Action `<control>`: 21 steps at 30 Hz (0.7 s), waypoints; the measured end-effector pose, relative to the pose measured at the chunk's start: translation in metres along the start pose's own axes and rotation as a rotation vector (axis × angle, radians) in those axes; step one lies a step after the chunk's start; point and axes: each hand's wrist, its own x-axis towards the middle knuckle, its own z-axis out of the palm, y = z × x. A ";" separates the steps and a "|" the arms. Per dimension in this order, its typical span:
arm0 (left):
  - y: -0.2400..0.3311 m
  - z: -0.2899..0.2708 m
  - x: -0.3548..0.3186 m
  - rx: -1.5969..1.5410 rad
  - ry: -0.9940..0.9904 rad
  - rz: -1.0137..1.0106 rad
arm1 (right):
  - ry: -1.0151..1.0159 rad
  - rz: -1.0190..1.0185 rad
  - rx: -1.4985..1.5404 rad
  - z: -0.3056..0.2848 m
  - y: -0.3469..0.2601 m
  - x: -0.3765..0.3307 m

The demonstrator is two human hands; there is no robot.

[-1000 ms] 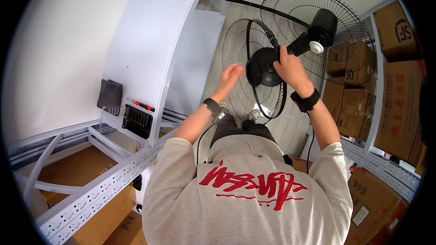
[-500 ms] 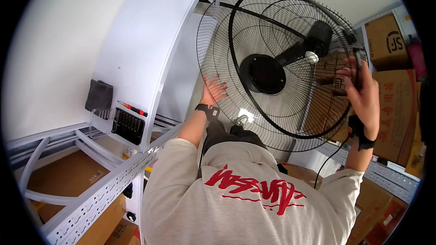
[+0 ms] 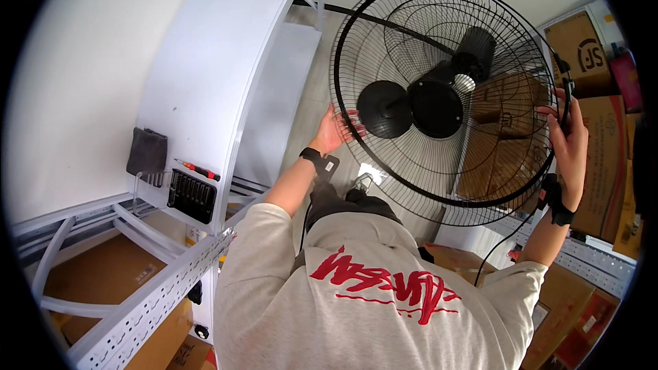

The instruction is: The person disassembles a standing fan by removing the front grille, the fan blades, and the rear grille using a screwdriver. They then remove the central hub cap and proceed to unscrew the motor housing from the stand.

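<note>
A large black wire fan guard (image 3: 504,195) with a thick rim and a round centre plate (image 3: 436,109) fills the space in front of me. My right hand (image 3: 570,140) is closed around its right rim, fingers among the wires. At the left rim, my left hand (image 3: 332,131) has its palm turned up and its fingers stretched out behind the wires; whether it bears weight I cannot tell. Through the wires show the fan's black motor housing (image 3: 476,51), a round black base (image 3: 379,113) and a long dark pole (image 3: 384,20). No blades are visible.
On the white shelf unit (image 3: 199,62) at left lie a grey pouch (image 3: 147,149), a red-black screwdriver (image 3: 197,168) and a black bit case (image 3: 192,196). Cardboard boxes (image 3: 596,164) stack up on the right. A black cable (image 3: 504,234) runs by my right arm. My shoe (image 3: 363,181) stands below the guard.
The guard has turned and shifted right, so its thick rim now faces me more squarely and the base shows apart from the centre plate. Both hands have moved slightly right with it.
</note>
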 end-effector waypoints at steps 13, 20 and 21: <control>0.012 -0.012 -0.046 0.722 0.141 0.236 | 0.054 -0.002 -0.009 0.038 0.027 0.015; 0.042 -0.005 -0.054 0.909 0.404 0.338 | 0.024 0.032 -0.012 0.043 0.013 0.025; 0.050 -0.005 -0.057 0.916 0.409 0.401 | 0.038 0.015 -0.006 0.044 0.012 0.028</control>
